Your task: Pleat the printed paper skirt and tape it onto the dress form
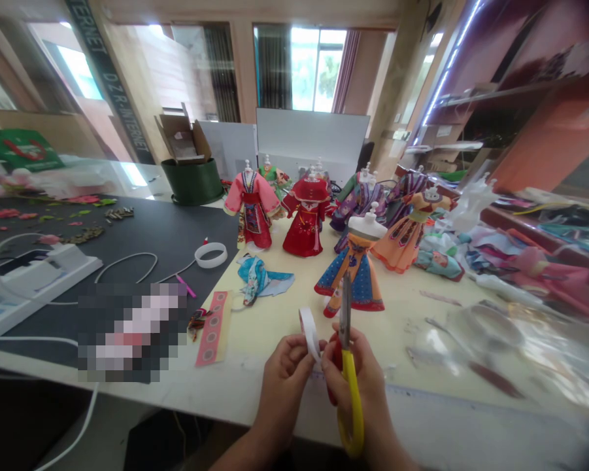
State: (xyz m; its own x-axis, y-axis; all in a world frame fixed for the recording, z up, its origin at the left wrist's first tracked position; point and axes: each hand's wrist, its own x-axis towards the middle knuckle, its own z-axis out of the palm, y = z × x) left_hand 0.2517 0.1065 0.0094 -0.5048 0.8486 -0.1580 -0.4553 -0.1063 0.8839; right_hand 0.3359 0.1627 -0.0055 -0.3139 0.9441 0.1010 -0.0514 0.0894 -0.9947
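My left hand [282, 376] is closed on a roll of white tape [308, 329], which stands on edge between its fingers. Close beside it, my right hand [365, 373] grips scissors with yellow handles [353, 412], their blades pointing up and away from me. The thumb and fingers of the right hand are near the tape's edge; whether they pinch its end cannot be made out. Something red shows next to the handle, partly hidden by the fingers. Beyond the blades stands a small mannequin in a blue and orange dress [353, 271].
More doll-sized mannequins stand behind, among them one in a pink robe [252, 206] and one in a red robe [304, 222]. Blue fabric [257, 278], a pink patterned strip [213, 327] and another white roll [210, 256] lie left. A power strip [34, 291] with cables sits far left.
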